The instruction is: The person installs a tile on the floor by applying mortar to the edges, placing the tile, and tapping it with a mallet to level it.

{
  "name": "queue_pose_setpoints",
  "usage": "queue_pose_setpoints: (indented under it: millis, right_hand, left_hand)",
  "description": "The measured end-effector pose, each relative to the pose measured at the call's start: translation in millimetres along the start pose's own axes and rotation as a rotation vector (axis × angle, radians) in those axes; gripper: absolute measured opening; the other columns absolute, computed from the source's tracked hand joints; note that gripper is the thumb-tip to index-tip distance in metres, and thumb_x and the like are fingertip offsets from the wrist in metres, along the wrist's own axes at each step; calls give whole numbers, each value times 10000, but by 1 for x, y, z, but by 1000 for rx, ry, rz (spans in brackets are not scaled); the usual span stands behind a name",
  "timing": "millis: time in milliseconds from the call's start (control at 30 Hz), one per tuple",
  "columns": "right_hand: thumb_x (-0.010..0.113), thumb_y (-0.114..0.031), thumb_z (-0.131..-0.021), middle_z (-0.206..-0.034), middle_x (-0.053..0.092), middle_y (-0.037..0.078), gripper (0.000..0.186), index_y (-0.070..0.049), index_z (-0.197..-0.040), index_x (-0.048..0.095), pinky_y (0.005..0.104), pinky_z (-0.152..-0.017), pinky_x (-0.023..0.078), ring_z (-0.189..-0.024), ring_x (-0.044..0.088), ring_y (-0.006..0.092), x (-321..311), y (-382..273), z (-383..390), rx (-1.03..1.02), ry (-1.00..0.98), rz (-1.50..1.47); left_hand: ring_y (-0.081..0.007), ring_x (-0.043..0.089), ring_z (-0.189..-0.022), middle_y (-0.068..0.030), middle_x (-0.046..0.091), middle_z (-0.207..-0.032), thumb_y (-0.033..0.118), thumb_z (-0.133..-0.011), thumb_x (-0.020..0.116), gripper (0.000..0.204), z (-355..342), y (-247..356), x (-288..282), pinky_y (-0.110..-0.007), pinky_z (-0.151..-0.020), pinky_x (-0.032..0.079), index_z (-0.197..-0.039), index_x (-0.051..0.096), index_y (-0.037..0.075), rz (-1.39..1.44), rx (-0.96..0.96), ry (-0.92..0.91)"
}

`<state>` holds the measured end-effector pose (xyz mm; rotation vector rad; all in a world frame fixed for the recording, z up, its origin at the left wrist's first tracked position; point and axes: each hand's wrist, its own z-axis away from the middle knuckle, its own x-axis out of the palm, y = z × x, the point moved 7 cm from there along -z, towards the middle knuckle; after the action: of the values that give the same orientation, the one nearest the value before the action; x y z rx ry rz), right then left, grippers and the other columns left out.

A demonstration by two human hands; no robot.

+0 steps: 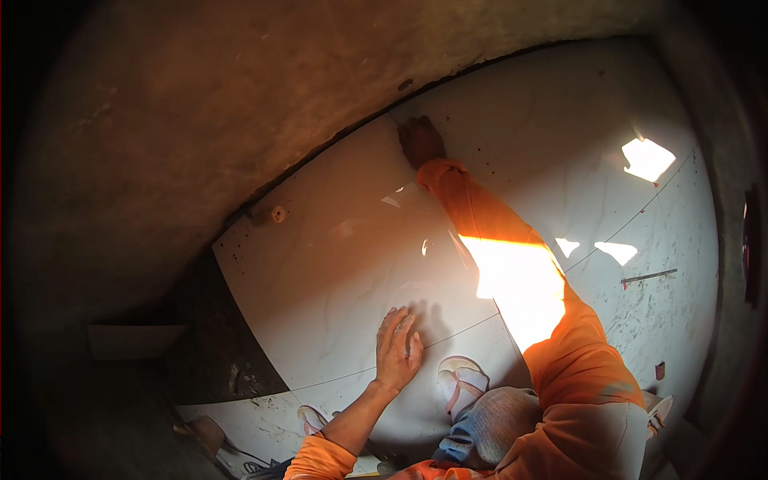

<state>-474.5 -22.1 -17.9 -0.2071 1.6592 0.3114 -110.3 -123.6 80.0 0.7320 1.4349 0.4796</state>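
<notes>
Large pale tiles with faint veins lie on the floor, and one wide tile (320,272) is in front of me. My left hand (398,350) is over its near edge, fingers stretched and holding nothing; I cannot tell whether the palm touches. My right hand (420,142) reaches far forward to the joint between this tile and the tile on the right (520,120), close to the wall. Its fingers are curled in, in shade, and whatever they may hold is hidden. Bright sunlight falls on my right orange sleeve (520,288).
A rough brown wall (240,104) runs along the far side. Left of the wide tile is dark, untiled floor (232,344). A small round object (278,214) sits near the tile's far-left corner. A thin strip (650,276) lies at right. My sandalled foot (462,384) is close by.
</notes>
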Motion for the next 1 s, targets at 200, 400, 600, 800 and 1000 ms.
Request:
queue_pose_setpoints:
  millis: [200,400,600,800,1000]
  right_hand:
    - [660,-127,-807,-974,601,83,94,-113,-899,643,334,-759,543,-968,588,241,12,14,-7,285,128,-319]
    - [662,-125,-815,-1028,595,127,241,-80,-1047,616,371,-822,536,-1043,596,293,23,-4,-28,149,-31,-154]
    - [626,-188,-866,-1120,588,64,212,-130,-1057,697,314,-904,484,-1091,554,221,45,7,-42,258,-176,-160]
    - [619,-172,-871,-1155,585,138,230,-71,-1075,648,361,-920,492,-1098,565,283,1,-11,-28,346,-125,-426]
    - [684,-236,-838,-1103,613,192,356,2,-1092,610,369,-915,494,-1115,568,308,4,46,-2,385,-4,-449]
  left_hand:
    - [-370,508,-1222,-150,541,-1305,15,-795,629,460,16,5,15,-448,-1028,407,-1248,556,49,112,-6,-51]
    - [-357,512,-1221,-160,555,-1289,17,-800,623,471,13,-7,13,-437,-1026,410,-1265,549,36,137,-50,-74]
    - [-360,520,-1206,-174,570,-1265,22,-816,610,446,3,0,15,-435,-1022,413,-1258,549,21,134,-40,-113]
    - [-365,532,-1182,-176,581,-1241,22,-820,609,432,22,-6,-3,-436,-1010,424,-1248,548,18,66,-61,-111]
    - [-380,531,-1173,-188,581,-1224,37,-827,613,438,19,14,-9,-450,-1007,423,-1256,529,15,56,27,-98]
